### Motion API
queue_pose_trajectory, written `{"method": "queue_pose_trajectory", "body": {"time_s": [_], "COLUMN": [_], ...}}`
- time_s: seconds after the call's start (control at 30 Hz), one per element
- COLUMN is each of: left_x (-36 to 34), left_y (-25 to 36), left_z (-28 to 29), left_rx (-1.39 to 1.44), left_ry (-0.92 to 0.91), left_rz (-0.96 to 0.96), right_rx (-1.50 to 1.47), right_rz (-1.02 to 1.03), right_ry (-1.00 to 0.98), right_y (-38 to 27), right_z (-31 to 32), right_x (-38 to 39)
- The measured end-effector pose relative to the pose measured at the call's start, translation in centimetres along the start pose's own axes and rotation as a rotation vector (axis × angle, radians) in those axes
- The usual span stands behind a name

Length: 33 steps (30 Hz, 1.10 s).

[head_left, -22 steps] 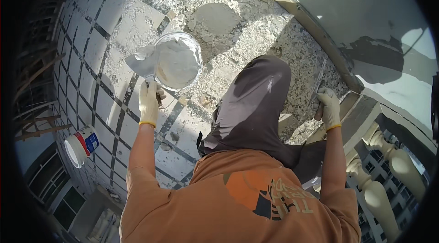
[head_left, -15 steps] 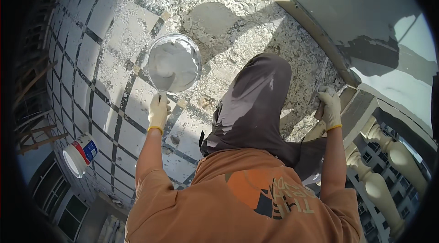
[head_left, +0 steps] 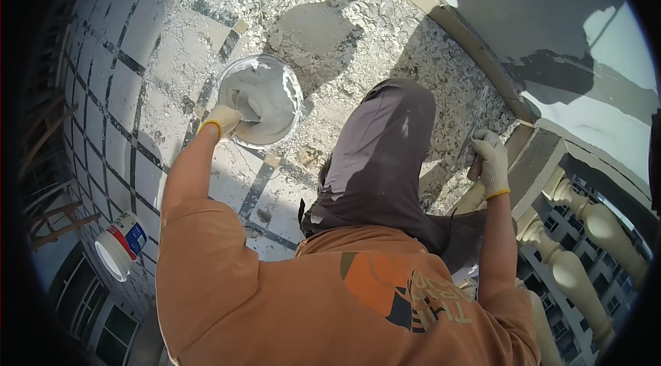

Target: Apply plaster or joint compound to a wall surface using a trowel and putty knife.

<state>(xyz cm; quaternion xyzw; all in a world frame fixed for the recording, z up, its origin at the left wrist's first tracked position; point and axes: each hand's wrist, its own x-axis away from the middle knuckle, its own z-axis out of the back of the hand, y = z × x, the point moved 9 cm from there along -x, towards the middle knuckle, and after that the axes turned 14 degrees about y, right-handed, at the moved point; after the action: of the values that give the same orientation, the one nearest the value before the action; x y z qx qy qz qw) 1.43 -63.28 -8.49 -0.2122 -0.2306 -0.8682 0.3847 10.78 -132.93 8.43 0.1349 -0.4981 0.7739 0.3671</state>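
A round bucket (head_left: pixel 299 100) of wet grey-white putty (head_left: pixel 275 106) stands on the floor ahead of me, to the left of my knee. My gloved left hand (head_left: pixel 224 120) is closed on a putty knife (head_left: pixel 246 106), at the bucket's near left edge. The knife's blade is partly sunk in the putty. On the right, my gloved right hand (head_left: pixel 491 151) is closed round the brown handle of a trowel (head_left: pixel 474 172). Its thin blade shows almost edge-on beyond the fingers, close to the low wall.
Loose flakes and debris (head_left: pixel 186 70) cover much of the tiled floor. A white tub (head_left: pixel 113 256) with a red and blue label lies left. A plastered wall (head_left: pixel 482 15) rises at the far right above a ledge. Balusters (head_left: pixel 585 283) stand right; wooden trestles (head_left: pixel 62 221) are far left.
My left hand has moved forward and turned at the bucket's edge, pushing the putty knife into the putty and furrowing it. My right hand has barely moved, still holding the trowel.
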Motion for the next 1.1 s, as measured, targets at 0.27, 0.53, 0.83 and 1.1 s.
{"method": "queue_pose_trajectory", "body": {"time_s": [0.27,0.53,0.83,1.1], "left_x": [0.6,3.7,4.2,5.4], "left_y": [-0.3,3.9,5.3,4.0], "left_z": [-3.9,-8.9,-8.2,-6.9], "left_rx": [0.325,0.53,0.771,0.978], "left_ry": [-0.234,-0.238,-0.142,-0.069], "left_rz": [0.238,0.308,0.405,0.476], "right_rx": [-0.063,-0.066,-0.131,-0.03], "right_rz": [0.023,0.012,-0.003,0.056], "right_ry": [0.041,0.045,0.048,0.043], "right_y": [-0.4,0.0,-0.3,-1.7], "right_z": [0.8,2.1,2.3,3.1], "right_x": [0.4,-0.3,-1.3,-1.4]}}
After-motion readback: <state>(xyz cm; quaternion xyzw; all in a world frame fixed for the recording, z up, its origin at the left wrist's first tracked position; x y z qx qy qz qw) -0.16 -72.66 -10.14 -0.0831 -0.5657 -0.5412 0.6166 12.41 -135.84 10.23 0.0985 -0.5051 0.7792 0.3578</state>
